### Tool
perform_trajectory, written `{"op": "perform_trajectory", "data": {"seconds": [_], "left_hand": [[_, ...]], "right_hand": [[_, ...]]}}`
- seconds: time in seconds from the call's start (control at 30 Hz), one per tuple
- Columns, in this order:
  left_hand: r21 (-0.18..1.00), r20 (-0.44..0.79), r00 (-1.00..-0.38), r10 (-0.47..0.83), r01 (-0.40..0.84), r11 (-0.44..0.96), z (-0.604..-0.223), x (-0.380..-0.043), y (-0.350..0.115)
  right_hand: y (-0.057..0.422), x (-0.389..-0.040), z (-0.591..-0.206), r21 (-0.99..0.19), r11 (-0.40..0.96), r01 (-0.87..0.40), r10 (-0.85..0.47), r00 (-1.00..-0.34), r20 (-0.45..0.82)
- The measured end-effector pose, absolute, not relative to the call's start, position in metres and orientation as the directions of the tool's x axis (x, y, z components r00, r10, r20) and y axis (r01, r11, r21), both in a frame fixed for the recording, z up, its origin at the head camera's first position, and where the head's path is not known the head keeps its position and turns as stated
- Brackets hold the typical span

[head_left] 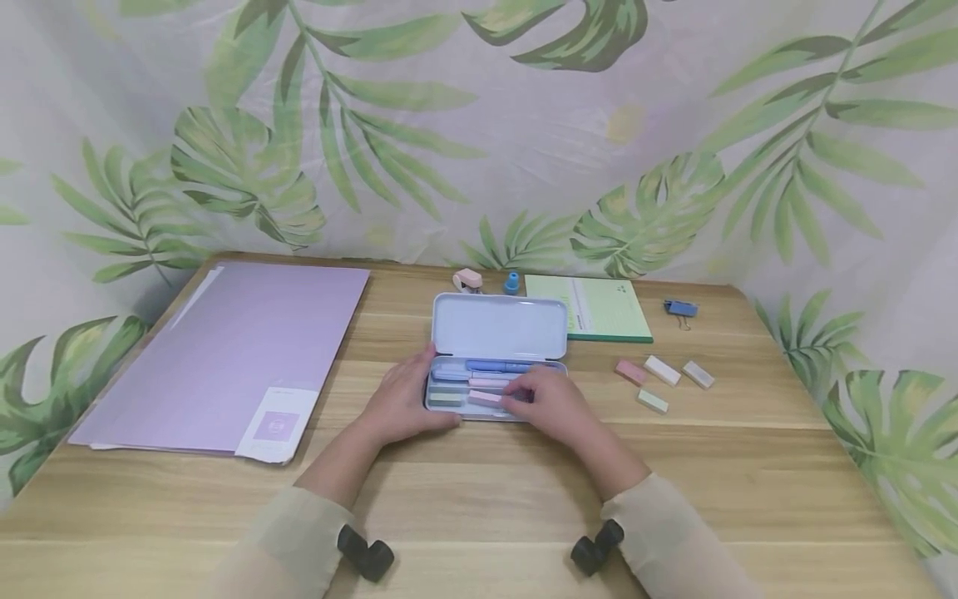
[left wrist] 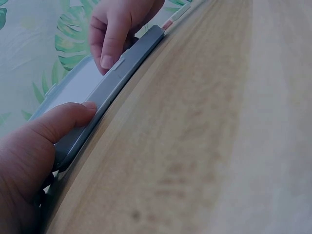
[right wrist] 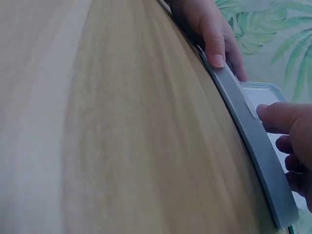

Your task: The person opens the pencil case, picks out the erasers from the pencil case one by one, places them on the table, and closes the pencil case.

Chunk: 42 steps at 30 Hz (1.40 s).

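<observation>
A light blue pencil case point(head_left: 500, 326) lies with its lid raised on the table. My left hand point(head_left: 404, 397) grips its left end, with the thumb point(left wrist: 73, 116) along the front edge. My right hand point(head_left: 550, 403) reaches into the right half of the case and pinches the right end of a pink eraser point(head_left: 485, 398). A green eraser point(head_left: 445, 399) lies in the front left corner of the tray. Behind them are a blue pen point(head_left: 497, 366) and a thin pink item point(head_left: 486, 383). In the right wrist view, the right thumb point(right wrist: 278, 115) is just above the case's front wall point(right wrist: 248, 126).
Right of the case lie several erasers, one pink point(head_left: 630, 372) and one green point(head_left: 653, 401). A green notebook point(head_left: 609, 308), a blue binder clip point(head_left: 680, 309), a pink-and-white item point(head_left: 467, 279) and a small blue item point(head_left: 511, 284) stand farther back. A large purple folder point(head_left: 247, 349) covers the left side.
</observation>
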<state>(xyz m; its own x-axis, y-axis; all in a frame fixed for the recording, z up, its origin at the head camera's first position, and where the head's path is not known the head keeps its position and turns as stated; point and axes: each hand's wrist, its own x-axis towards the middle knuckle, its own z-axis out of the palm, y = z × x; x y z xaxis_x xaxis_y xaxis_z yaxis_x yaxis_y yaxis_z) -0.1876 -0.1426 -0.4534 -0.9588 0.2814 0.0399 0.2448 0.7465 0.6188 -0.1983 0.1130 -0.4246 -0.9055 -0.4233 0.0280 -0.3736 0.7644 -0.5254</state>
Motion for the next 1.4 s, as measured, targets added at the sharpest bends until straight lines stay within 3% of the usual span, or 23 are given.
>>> {"op": "perform_trajectory", "data": {"seconds": [0.3, 0.5, 0.9, 1.07, 1.4], "left_hand": [[0.619, 0.037, -0.958, 0.285, 0.246, 0.746, -0.453, -0.188, -0.143], [0.616, 0.028, -0.960, 0.278, 0.235, 0.752, -0.453, -0.187, -0.143], [0.615, 0.038, -0.960, 0.277, 0.241, 0.751, -0.455, -0.188, -0.142], [0.613, 0.047, -0.960, 0.276, 0.246, 0.751, -0.456, -0.188, -0.142], [0.617, 0.046, -0.959, 0.279, 0.247, 0.747, -0.456, -0.188, -0.141]], "right_hand": [[0.103, -0.203, -0.425, -0.450, 0.788, -0.420, -0.466, -0.885, 0.010], [0.116, -0.199, -0.424, -0.481, 0.779, -0.403, -0.423, -0.903, 0.071], [0.206, -0.183, -0.407, -0.515, 0.817, -0.261, -0.166, -0.960, 0.225], [0.247, -0.176, -0.408, -0.512, 0.849, -0.134, -0.015, -0.973, 0.230], [0.315, -0.168, -0.418, -0.441, 0.897, 0.030, 0.130, -0.972, 0.198]]}}
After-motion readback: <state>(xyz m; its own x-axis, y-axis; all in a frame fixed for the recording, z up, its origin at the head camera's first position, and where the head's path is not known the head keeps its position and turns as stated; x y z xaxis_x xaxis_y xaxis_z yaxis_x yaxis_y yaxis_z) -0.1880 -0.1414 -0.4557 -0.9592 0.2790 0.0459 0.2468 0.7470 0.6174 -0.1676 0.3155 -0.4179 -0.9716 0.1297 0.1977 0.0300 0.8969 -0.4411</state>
